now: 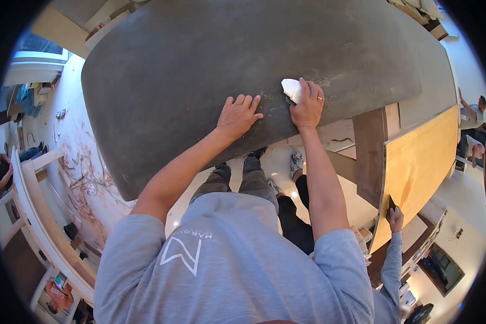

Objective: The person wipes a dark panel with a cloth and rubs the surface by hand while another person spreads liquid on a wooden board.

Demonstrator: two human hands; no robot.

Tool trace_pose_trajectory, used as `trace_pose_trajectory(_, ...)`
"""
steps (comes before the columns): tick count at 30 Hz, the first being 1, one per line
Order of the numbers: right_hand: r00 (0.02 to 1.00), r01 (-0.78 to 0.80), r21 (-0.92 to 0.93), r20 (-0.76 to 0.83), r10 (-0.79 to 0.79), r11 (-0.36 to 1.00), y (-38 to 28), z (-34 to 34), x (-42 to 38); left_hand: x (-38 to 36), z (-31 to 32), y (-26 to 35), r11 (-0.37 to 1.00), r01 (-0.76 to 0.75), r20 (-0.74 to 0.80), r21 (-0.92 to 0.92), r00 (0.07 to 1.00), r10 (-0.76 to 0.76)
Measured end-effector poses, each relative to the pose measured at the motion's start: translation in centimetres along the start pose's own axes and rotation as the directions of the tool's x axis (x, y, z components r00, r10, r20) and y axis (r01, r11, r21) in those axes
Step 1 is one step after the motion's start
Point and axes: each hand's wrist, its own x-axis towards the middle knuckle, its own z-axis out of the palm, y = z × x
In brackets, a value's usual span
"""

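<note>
A large dark grey panel [167, 70] with rounded corners lies in front of me. Near its closer edge my left hand [240, 115] rests flat on the surface, fingers apart, holding nothing. To the right of it, my right hand [308, 106] grips a folded white piece [292, 89], which looks like paper or cloth, against the panel. Pale scuffs and smudges mark the surface around both hands.
At the right, a co-worker's hand [396, 218] holds a dark flat tool on a light wooden panel [416, 167]. A wooden frame [43, 216] stands at the left, beside a floor littered with shavings [83, 183]. Other people are at both sides.
</note>
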Motion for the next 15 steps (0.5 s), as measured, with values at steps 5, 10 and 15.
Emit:
trace_pose_trajectory(5,1.000,-0.010,0.010,0.011,0.010,1.000,-0.3,-0.4,0.3,0.3,0.0,-0.3,0.999,-0.039,0.032,-0.019,0.999,0.040)
trace_pose_trajectory(10,1.000,0.011,0.012,-0.025,-0.011,1.000,-0.1,-0.3,0.1,1.5,-0.9,-0.6,0.994,-0.071,0.002,-0.086,0.997,0.072)
trace_pose_trajectory(15,1.000,-0.014,0.005,0.015,0.014,1.000,0.1,0.0,-0.1,0.0,-0.4,-1.3,0.987,-0.106,-0.019,-0.117,0.994,0.104)
